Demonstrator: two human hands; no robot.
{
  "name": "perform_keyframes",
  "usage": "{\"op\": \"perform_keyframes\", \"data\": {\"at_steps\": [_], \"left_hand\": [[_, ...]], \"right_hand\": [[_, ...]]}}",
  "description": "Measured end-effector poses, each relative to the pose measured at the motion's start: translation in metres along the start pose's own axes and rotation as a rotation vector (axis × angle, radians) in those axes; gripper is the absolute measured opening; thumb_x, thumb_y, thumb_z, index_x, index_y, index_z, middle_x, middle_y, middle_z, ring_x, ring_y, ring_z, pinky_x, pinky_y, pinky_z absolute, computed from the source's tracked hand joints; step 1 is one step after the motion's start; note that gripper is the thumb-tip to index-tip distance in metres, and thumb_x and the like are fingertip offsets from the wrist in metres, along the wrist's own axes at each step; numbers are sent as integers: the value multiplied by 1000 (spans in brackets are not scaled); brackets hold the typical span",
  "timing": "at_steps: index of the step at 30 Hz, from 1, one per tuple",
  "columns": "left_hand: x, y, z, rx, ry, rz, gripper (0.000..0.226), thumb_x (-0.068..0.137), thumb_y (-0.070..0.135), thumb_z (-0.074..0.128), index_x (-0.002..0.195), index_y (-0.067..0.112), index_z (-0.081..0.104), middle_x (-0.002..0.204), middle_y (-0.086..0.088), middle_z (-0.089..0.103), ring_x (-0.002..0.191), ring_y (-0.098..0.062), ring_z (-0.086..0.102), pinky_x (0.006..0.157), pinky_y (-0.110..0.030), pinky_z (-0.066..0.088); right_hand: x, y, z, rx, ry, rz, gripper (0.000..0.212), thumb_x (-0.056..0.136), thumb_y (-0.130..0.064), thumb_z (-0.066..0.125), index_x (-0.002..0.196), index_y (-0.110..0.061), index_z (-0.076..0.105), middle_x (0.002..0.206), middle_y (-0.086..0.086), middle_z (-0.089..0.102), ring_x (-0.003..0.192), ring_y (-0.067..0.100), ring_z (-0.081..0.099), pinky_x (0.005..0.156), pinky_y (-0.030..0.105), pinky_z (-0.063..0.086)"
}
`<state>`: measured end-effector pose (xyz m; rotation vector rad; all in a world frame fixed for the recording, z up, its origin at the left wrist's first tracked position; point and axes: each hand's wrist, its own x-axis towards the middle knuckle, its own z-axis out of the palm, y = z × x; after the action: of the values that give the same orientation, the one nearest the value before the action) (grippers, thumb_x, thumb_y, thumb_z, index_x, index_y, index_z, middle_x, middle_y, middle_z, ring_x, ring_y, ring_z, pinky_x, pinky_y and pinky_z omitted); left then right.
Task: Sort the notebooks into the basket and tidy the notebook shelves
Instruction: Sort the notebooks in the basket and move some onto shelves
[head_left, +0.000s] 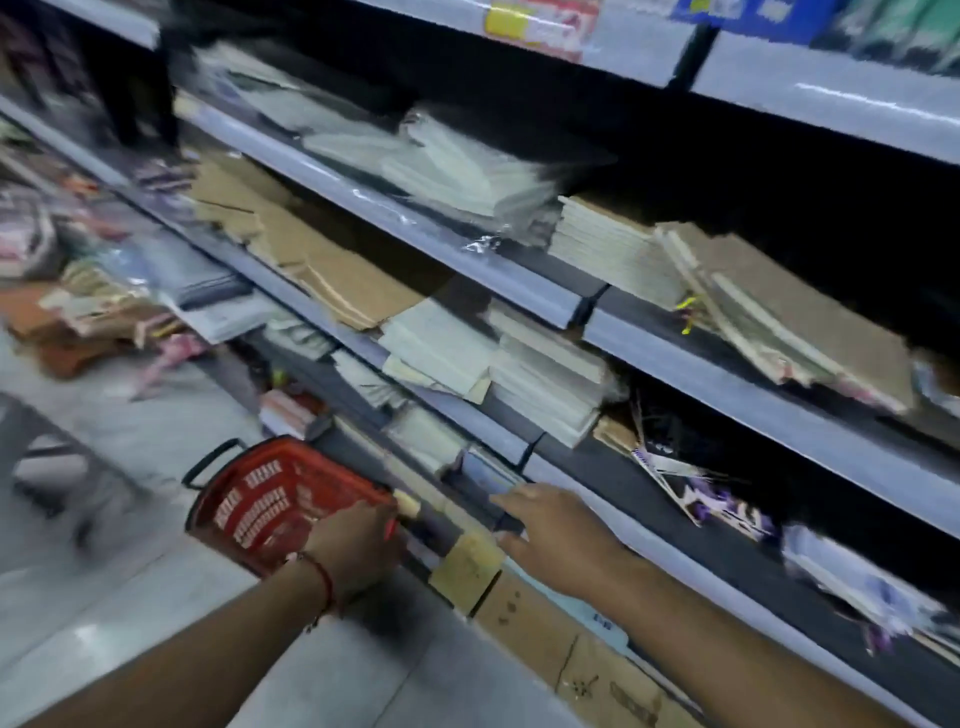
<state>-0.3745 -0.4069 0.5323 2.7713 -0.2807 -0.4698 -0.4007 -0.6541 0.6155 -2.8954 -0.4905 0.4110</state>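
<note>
We see the red basket (270, 499) at the lower left of the frame, tilted against the shelving, its plastic wall a slotted lattice and a black handle sticking out at its far end. Our left hand (358, 545) is at the basket's near rim; blur hides the fingers, so we cannot tell whether the grip is closed on the rim or only resting there. Our right hand (556, 530), lower centre, reaches with fingers extended and holding nothing, fingertips at the edge of a dark notebook (483, 483) lying on the low shelf.

We judge the step in hand to be taking that notebook for the basket. To do it well, we would slide the fingers under the cover and lift the book flat rather than drag it, since a yellowish card (467, 566) and a cardboard box (540, 623) lie just beside it and could be pulled along. Keeping the basket steady and close would shorten the carry.

The shelves (519, 291) run diagonally from upper left to lower right, with smooth pale front rails and dark decks. On them lie kraft-brown notebooks (322, 260) fanned loosely at centre left, white-edged stacks (545, 374) in the middle, and plastic-wrapped bundles (467, 176) above that look slippery. These piles are skewed and overhang the rails, so squaring them would need both hands.
</note>
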Motion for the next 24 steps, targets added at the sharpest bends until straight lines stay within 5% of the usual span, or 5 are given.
{"op": "perform_keyframes", "data": {"at_steps": [6, 12, 17, 20, 24], "left_hand": [[-8, -158, 1, -53, -109, -263, 56, 92, 54, 43, 143, 33, 44, 127, 1, 63, 111, -25, 63, 93, -37, 53], [-15, -258, 28, -10, -272, -556, 54, 98, 53, 43, 142, 22, 47, 135, -7, 56, 120, -26, 54, 98, -37, 49], [20, -301, 64, -12, -358, -586, 53, 99, 50, 42, 143, 22, 46, 133, -8, 56, 121, -27, 53, 97, -37, 46], [60, -318, 90, -15, -379, -576, 52, 99, 49, 41, 143, 21, 47, 131, -8, 56, 121, -28, 52, 98, -38, 45], [128, -346, 138, -43, -359, -587, 51, 99, 47, 42, 143, 22, 47, 132, -7, 57, 122, -27, 50, 99, -38, 44]], "right_hand": [[118, -66, 66, -27, -250, -6, 44, 104, -34, 39, 143, -14, 49, 143, 10, 50, 132, 27, 43, 106, 38, 38], [195, -81, 133, -245, -471, 34, 39, 95, -20, 40, 132, -19, 53, 121, 11, 62, 111, 30, 57, 90, 34, 45], [265, -78, 189, -380, -574, -70, 47, 93, -22, 49, 140, -23, 45, 127, 12, 54, 117, 33, 49, 100, 43, 39], [319, -74, 228, -389, -661, -96, 42, 101, -16, 40, 142, -16, 43, 139, 9, 50, 134, 32, 38, 114, 43, 23], [400, -68, 288, -402, -661, -193, 34, 97, -15, 44, 130, -17, 53, 134, 11, 52, 125, 31, 44, 109, 42, 33]]}}
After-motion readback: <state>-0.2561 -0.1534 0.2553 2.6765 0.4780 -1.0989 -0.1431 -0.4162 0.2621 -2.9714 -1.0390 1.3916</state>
